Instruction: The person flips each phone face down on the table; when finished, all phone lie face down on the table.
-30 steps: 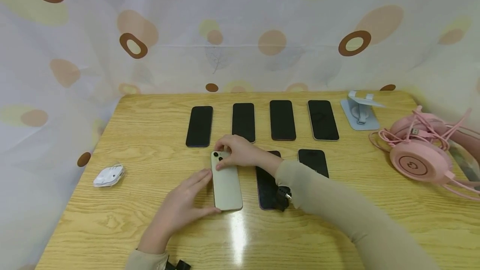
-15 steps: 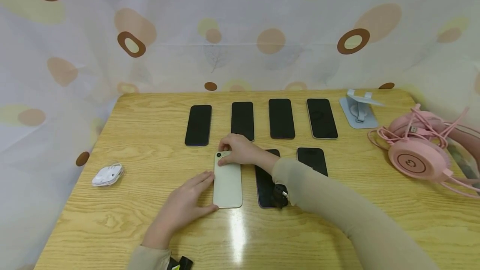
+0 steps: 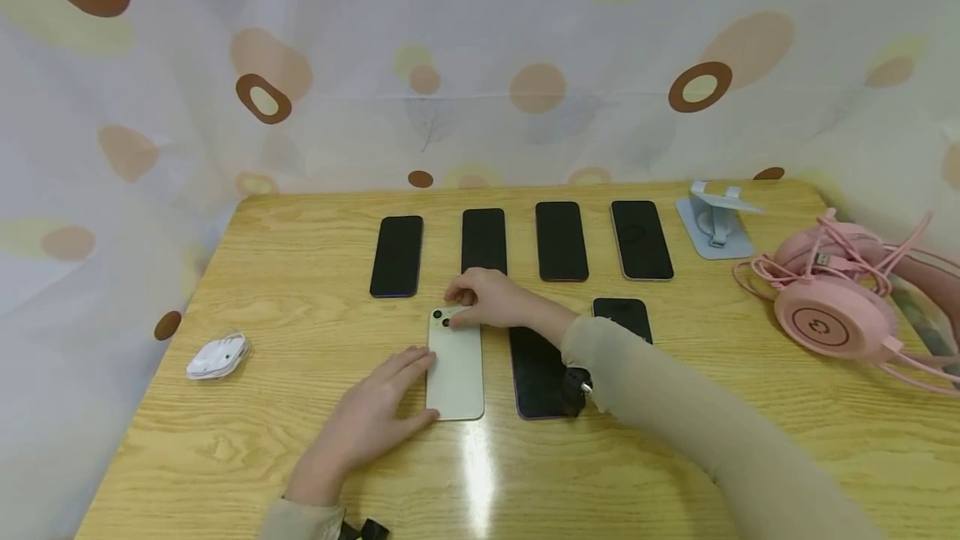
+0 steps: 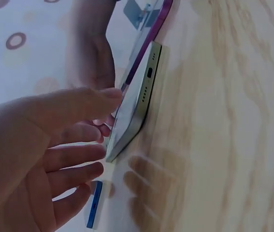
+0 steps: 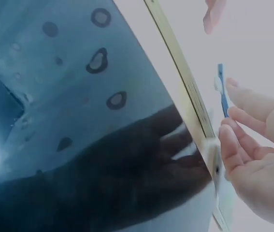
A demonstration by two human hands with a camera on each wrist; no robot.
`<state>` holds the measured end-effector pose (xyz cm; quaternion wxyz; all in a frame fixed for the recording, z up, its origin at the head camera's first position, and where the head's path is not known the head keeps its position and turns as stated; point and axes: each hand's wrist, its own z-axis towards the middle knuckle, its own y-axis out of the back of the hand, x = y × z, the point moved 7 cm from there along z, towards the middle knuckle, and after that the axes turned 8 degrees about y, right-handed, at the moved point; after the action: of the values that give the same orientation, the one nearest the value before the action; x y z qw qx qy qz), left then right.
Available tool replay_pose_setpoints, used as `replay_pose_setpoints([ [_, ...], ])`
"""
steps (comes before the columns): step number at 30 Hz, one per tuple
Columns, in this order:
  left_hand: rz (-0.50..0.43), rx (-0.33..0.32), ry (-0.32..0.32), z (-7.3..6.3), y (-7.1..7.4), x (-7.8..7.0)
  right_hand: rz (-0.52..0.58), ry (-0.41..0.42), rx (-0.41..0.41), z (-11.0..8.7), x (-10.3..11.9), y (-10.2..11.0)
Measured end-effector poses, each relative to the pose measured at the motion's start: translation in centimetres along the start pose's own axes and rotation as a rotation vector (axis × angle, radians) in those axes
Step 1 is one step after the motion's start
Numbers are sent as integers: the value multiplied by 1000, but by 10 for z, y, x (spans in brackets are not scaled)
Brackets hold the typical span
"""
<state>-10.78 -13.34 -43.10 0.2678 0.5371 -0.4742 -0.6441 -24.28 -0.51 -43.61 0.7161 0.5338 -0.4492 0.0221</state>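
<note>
A pale green phone (image 3: 456,375) lies face down on the wooden table, its camera lenses at the far end. Beside its left long edge is my left hand (image 3: 375,407), fingers extended, with thumb near the bottom corner. In the left wrist view the thumb (image 4: 95,99) and fingers stand alongside the phone (image 4: 136,113), not curled round it. My right hand (image 3: 491,298) hovers at the far end by the lenses, fingers loosely bent. The right wrist view shows that hand (image 5: 257,140) with nothing pinched. Beneath my right wrist lies a dark phone (image 3: 536,377), partly covered.
Several black-screened phones, such as the leftmost one (image 3: 397,257), form a back row. A smaller dark phone (image 3: 626,317) lies right of centre. Farther right are a light blue phone stand (image 3: 716,227) and pink headphones (image 3: 832,319). Wrapped white earphones (image 3: 217,357) lie at left.
The pale green phone has turned from a slight slant to nearly straight and shifted a little right. My right fingers have since come off its far end, showing both lenses.
</note>
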Motion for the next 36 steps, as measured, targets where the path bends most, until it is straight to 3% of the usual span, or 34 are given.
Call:
replay_pose_setpoints([
  [8,-121,-5,-93,13,-2,-32,-23,17,18,-38,-9,31],
  [16,-52,10,-172,27,-19,-75,-46,-21,15,-75,-31,56],
  [19,-44,27,-160,33,-26,-84,-65,-46,20,-86,-40,61],
  [25,-60,41,-102,48,-34,-87,-76,-55,59,-99,-49,63],
  [36,52,115,-97,58,-44,-79,-70,-69,111,-101,-54,58],
])
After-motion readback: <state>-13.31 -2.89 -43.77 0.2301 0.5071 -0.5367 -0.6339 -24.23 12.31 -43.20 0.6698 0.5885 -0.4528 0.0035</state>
